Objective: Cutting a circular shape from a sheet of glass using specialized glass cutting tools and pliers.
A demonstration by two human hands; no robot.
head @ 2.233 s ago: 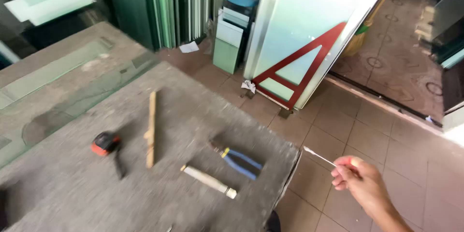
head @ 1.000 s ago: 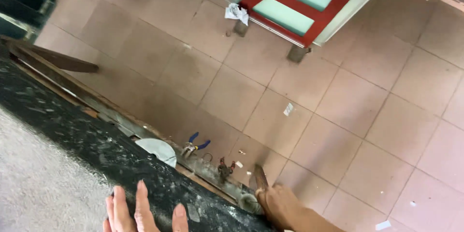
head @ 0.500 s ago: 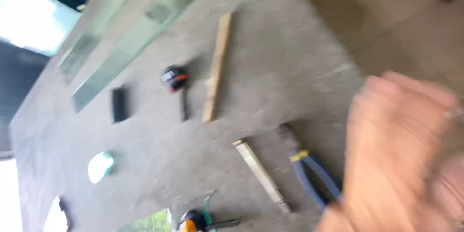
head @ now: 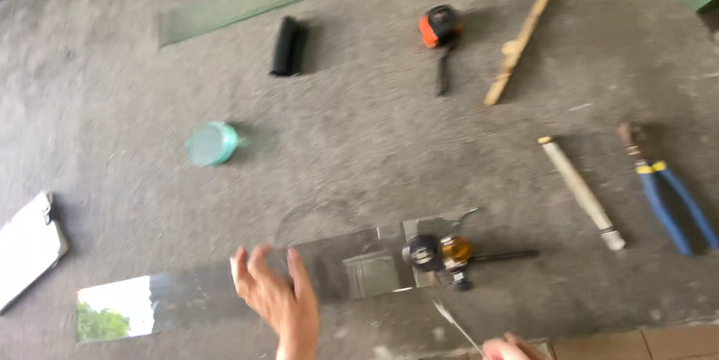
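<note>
The left hand (head: 278, 296) hovers with its fingers spread over a long strip of mirror glass (head: 247, 285) that lies flat on the grey counter (head: 359, 143); its grip is open and holds nothing. The strip's long axis runs from left to right along the near edge of the counter, and the hand is above its middle part, so the glass reaches out to both sides of the palm. The far left end of the strip reflects bright sky and trees.

The right hand (head: 503, 348) shows only at the lower edge. Its grip is closed on a thin pale rod (head: 454, 325) that points up and left toward the strip. The left hand is the nearer one to the glass.

On the right end of the strip rests a small cutter with an amber body (head: 442, 252). Farther away lie blue-handled pliers (head: 666, 191), a pale stick tool (head: 580, 191), a wooden slat (head: 524, 30), an orange and black tape measure (head: 440, 26), a black cylinder (head: 286, 45) and a round green glass disc (head: 211, 143). No label can be read.
</note>
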